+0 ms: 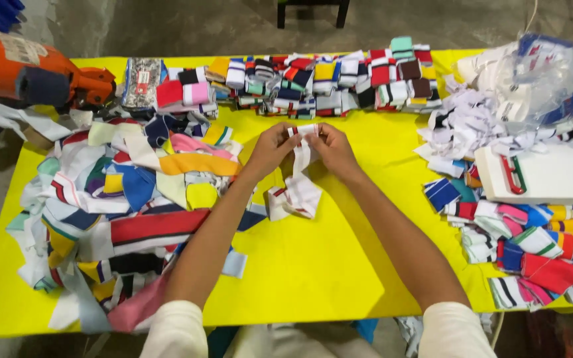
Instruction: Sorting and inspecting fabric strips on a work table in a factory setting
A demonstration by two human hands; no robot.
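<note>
Soft ribbed knit cloth strip [302,174] hangs between both hands. Under them the yellow worktop [313,265] looks smooth and matt; right of the right hand [331,151], a glossy clear plastic bag [545,79].

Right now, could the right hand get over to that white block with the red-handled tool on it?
Probably yes. The right hand pinches a white knit strip together with the left hand, so it would have to let go first. Open yellow table lies between it and the white block, apart from a few folded pieces.
</note>
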